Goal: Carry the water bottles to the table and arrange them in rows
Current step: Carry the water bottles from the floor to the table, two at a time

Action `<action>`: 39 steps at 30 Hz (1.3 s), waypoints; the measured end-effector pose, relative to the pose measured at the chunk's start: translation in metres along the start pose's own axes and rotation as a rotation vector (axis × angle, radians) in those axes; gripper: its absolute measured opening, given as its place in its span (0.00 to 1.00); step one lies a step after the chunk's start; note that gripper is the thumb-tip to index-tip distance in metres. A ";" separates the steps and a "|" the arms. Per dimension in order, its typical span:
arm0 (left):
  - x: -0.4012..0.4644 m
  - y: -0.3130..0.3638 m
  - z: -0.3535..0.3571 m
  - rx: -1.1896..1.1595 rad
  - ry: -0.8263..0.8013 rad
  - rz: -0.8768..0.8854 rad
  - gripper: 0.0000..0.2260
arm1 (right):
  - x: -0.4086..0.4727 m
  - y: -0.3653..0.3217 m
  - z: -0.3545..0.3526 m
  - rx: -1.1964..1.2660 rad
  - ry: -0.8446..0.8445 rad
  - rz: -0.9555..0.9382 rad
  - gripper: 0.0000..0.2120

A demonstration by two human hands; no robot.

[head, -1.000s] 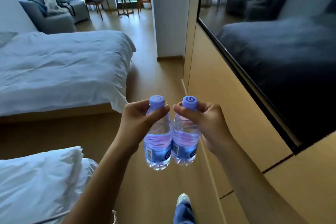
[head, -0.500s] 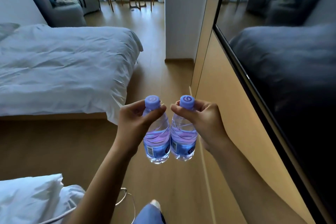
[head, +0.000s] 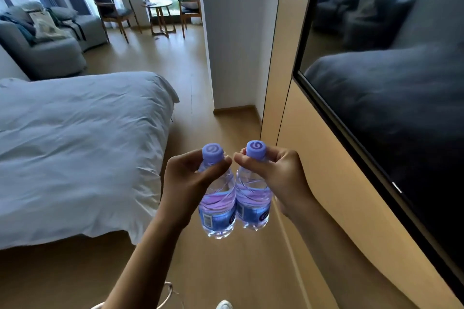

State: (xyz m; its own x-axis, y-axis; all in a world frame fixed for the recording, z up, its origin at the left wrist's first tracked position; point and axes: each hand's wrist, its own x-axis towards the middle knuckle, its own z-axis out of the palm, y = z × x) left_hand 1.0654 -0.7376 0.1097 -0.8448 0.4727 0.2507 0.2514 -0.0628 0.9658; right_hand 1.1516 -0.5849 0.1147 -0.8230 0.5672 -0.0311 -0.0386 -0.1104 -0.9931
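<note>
I hold two small clear water bottles with purple caps and blue-purple labels, upright and side by side over the wooden floor. My left hand (head: pixel 187 178) grips the neck of the left bottle (head: pixel 218 206) just under its cap. My right hand (head: pixel 276 178) grips the neck of the right bottle (head: pixel 253 204) the same way. The two bottles touch at their bodies. A small round wooden table (head: pixel 157 6) stands far ahead by the window, between two chairs.
A bed with a white duvet (head: pixel 80 145) fills the left. On the right runs a wooden wall panel (head: pixel 313 158) with a dark wall-mounted screen (head: pixel 391 108). A white pillar (head: pixel 226 32) stands ahead. Grey armchairs (head: pixel 42 52) sit at far left. The floor passage runs between bed and wall.
The view has advanced along the passage: the near pillow has dropped out of sight and the bed, pillar and far table appear closer. Both hands keep the same hold on the bottles.
</note>
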 end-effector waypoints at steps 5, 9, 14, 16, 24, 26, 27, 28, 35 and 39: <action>0.099 -0.011 -0.017 0.038 -0.056 0.049 0.03 | 0.087 -0.009 0.025 0.003 0.023 -0.027 0.09; 0.162 -0.027 -0.015 0.035 -0.064 0.039 0.02 | 0.153 -0.007 0.032 0.012 0.029 -0.030 0.09; 0.253 -0.049 -0.002 0.026 -0.023 0.025 0.02 | 0.253 -0.007 0.033 0.008 0.024 -0.041 0.10; 0.292 -0.057 0.006 0.035 -0.002 0.027 0.01 | 0.296 -0.011 0.031 0.004 0.013 -0.047 0.10; 0.447 -0.078 0.041 0.032 0.061 0.049 0.05 | 0.462 -0.036 0.017 -0.061 -0.027 -0.076 0.10; 0.478 -0.085 0.048 0.036 0.073 0.051 0.04 | 0.498 -0.038 0.015 -0.091 -0.039 -0.076 0.09; 0.492 -0.089 0.050 0.044 0.081 0.045 0.04 | 0.515 -0.038 0.014 -0.111 -0.043 -0.075 0.09; 0.506 -0.094 0.051 0.052 0.091 0.039 0.03 | 0.531 -0.037 0.014 -0.128 -0.047 -0.075 0.10; 0.604 -0.131 0.045 0.051 0.086 0.051 0.09 | 0.638 -0.023 0.029 -0.159 -0.086 -0.044 0.22; 0.674 -0.159 0.030 0.028 0.107 0.028 0.08 | 0.712 -0.015 0.052 -0.128 -0.130 -0.013 0.17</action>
State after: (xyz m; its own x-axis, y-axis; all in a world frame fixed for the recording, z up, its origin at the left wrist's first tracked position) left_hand 0.4699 -0.3830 0.1227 -0.8823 0.3746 0.2850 0.2880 -0.0491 0.9564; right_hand 0.5367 -0.2214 0.1133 -0.8898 0.4562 -0.0119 0.0161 0.0052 -0.9999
